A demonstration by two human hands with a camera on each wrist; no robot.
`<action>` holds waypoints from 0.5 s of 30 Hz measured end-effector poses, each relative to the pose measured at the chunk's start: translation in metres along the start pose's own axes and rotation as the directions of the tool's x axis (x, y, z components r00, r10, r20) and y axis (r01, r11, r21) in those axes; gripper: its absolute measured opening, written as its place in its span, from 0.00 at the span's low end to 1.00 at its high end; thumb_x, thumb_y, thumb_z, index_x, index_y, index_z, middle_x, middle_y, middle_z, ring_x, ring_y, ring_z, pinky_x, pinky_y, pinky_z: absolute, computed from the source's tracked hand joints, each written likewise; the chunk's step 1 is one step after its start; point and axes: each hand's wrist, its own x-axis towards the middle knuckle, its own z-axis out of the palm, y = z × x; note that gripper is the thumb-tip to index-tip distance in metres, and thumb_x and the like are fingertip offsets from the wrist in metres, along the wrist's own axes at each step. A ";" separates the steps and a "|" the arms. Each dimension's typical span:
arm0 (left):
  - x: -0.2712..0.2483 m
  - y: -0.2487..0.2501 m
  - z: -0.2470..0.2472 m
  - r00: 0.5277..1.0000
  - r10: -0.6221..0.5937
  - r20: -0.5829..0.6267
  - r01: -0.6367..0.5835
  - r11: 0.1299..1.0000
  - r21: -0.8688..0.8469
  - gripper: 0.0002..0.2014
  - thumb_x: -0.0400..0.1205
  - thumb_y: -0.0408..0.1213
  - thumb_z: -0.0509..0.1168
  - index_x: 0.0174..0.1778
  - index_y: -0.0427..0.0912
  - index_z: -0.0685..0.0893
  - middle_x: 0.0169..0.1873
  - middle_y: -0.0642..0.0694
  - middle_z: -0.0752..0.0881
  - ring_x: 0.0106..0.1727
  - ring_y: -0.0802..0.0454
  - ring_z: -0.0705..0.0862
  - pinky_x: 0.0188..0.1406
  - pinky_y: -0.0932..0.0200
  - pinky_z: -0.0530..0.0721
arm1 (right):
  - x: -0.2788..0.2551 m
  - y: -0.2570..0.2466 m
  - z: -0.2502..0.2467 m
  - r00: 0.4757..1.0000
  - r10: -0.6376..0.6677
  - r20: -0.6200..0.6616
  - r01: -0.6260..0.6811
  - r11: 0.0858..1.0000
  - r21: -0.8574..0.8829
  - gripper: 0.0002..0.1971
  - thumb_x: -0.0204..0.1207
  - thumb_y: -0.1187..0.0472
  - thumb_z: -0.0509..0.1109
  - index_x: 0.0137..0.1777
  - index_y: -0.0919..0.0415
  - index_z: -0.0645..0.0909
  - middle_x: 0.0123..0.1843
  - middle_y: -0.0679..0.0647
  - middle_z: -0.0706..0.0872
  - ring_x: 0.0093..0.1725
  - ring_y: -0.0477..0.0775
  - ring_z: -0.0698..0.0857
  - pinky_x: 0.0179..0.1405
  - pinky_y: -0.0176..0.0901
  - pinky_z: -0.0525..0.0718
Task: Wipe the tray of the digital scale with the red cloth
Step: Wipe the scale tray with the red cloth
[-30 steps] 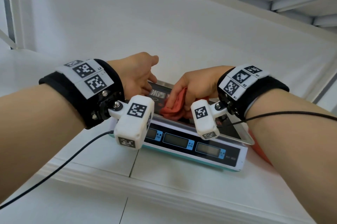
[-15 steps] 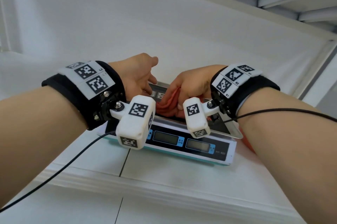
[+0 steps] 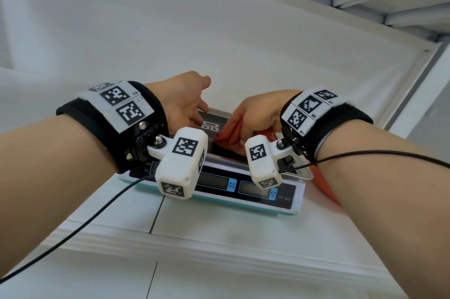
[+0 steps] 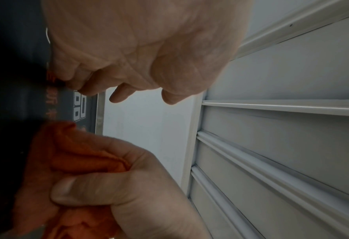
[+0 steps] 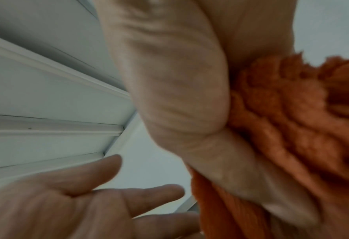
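Observation:
The digital scale (image 3: pixel 219 184) stands on a white table with its displays facing me. Its metal tray (image 3: pixel 302 173) carries a dark printed sheet (image 4: pixel 81 103). My right hand (image 3: pixel 258 116) grips the bunched red cloth (image 3: pixel 231 133) and presses it on the middle of the tray. In the left wrist view its thumb (image 4: pixel 71 189) clamps the cloth (image 4: pixel 77 153). My left hand (image 3: pixel 185 101) rests with relaxed fingers on the tray's left part, and its fingertips (image 4: pixel 87 92) touch the printed sheet near the rim. In the right wrist view the cloth (image 5: pixel 281 113) fills the palm.
The white table (image 3: pixel 219 225) has a step edge in front of the scale, and a white wall (image 3: pixel 219 30) stands behind. A red patch (image 3: pixel 326 189) shows beside the scale's right end, under my right forearm. A black cable (image 3: pixel 85 223) hangs from my left wrist.
My right hand has slid the cloth a little to the right across the tray. My left hand has stayed on the tray's left part. The head view has shifted slightly.

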 end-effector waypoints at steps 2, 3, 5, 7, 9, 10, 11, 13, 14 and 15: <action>0.000 0.001 0.003 1.000 0.000 0.007 0.000 1.000 -0.003 0.38 0.85 0.61 0.47 0.83 0.34 0.57 0.82 0.28 0.55 0.83 0.34 0.54 0.76 0.37 0.58 | -0.007 -0.005 0.000 0.997 -0.055 0.053 0.052 0.997 0.057 0.19 0.69 0.77 0.75 0.52 0.54 0.93 0.55 0.53 0.94 0.65 0.58 0.89 0.69 0.58 0.84; 0.000 0.001 0.004 1.000 0.000 0.010 0.000 1.000 -0.002 0.38 0.85 0.61 0.47 0.83 0.34 0.57 0.82 0.28 0.55 0.83 0.34 0.55 0.76 0.37 0.59 | -0.009 -0.005 -0.001 0.997 -0.067 0.033 0.064 0.993 0.096 0.19 0.70 0.78 0.73 0.54 0.56 0.92 0.54 0.54 0.95 0.63 0.56 0.90 0.66 0.55 0.85; -0.002 0.000 0.006 1.000 0.002 0.011 -0.002 1.000 0.001 0.38 0.86 0.61 0.47 0.83 0.34 0.58 0.82 0.28 0.55 0.83 0.35 0.55 0.74 0.38 0.62 | -0.008 0.004 -0.007 0.996 -0.031 -0.082 0.043 0.988 0.148 0.19 0.71 0.80 0.71 0.56 0.59 0.91 0.53 0.54 0.95 0.60 0.55 0.91 0.62 0.54 0.88; -0.004 0.000 0.006 1.000 0.002 0.008 -0.002 1.000 -0.004 0.38 0.86 0.60 0.47 0.83 0.34 0.57 0.82 0.28 0.55 0.83 0.35 0.54 0.68 0.39 0.67 | -0.009 0.017 -0.014 0.984 0.056 -0.170 -0.034 0.991 0.129 0.18 0.72 0.78 0.71 0.55 0.59 0.91 0.52 0.53 0.95 0.57 0.56 0.92 0.56 0.53 0.90; -0.006 -0.001 0.005 1.000 -0.002 0.008 0.002 1.000 -0.009 0.37 0.86 0.60 0.47 0.84 0.34 0.57 0.82 0.28 0.55 0.83 0.34 0.55 0.65 0.38 0.69 | -0.011 0.029 -0.017 0.963 0.144 -0.227 -0.153 0.988 -0.020 0.16 0.73 0.73 0.73 0.55 0.57 0.92 0.53 0.53 0.94 0.58 0.58 0.91 0.60 0.56 0.89; -0.006 0.000 0.005 1.000 -0.004 0.008 0.004 1.000 -0.008 0.37 0.86 0.60 0.47 0.84 0.35 0.57 0.82 0.28 0.55 0.83 0.34 0.55 0.62 0.38 0.70 | -0.013 0.033 -0.016 0.958 0.174 -0.229 -0.203 0.973 -0.107 0.14 0.74 0.70 0.75 0.56 0.56 0.91 0.53 0.54 0.94 0.57 0.57 0.91 0.61 0.56 0.89; -0.007 0.000 0.005 1.000 -0.006 0.005 0.006 1.000 -0.004 0.37 0.86 0.60 0.47 0.84 0.35 0.58 0.82 0.28 0.56 0.82 0.34 0.56 0.59 0.38 0.71 | -0.015 0.033 -0.013 0.954 0.194 -0.230 -0.239 0.953 -0.188 0.13 0.74 0.66 0.76 0.58 0.55 0.91 0.53 0.53 0.94 0.54 0.56 0.91 0.58 0.54 0.89; -0.006 0.000 0.007 1.000 -0.006 -0.002 0.006 1.000 0.005 0.37 0.86 0.60 0.47 0.84 0.35 0.58 0.82 0.29 0.56 0.82 0.34 0.56 0.61 0.38 0.71 | -0.018 0.030 -0.007 0.958 0.189 -0.216 -0.252 0.916 -0.313 0.13 0.74 0.60 0.77 0.59 0.55 0.89 0.55 0.54 0.93 0.54 0.55 0.91 0.59 0.52 0.89; -0.005 0.000 0.007 1.000 -0.006 -0.005 0.007 1.000 0.011 0.37 0.86 0.60 0.47 0.84 0.35 0.58 0.82 0.28 0.56 0.82 0.34 0.56 0.64 0.38 0.70 | -0.020 0.025 -0.003 0.963 0.172 -0.209 -0.238 0.904 -0.355 0.14 0.74 0.58 0.78 0.60 0.54 0.89 0.57 0.54 0.93 0.57 0.56 0.90 0.62 0.53 0.88; -0.004 0.000 0.008 1.000 -0.007 -0.004 0.007 1.000 0.019 0.37 0.86 0.60 0.47 0.83 0.35 0.58 0.82 0.28 0.56 0.82 0.34 0.56 0.66 0.38 0.69 | -0.021 0.018 0.000 0.967 0.149 -0.205 -0.219 0.900 -0.376 0.15 0.74 0.57 0.78 0.61 0.54 0.89 0.58 0.54 0.92 0.58 0.56 0.90 0.64 0.53 0.87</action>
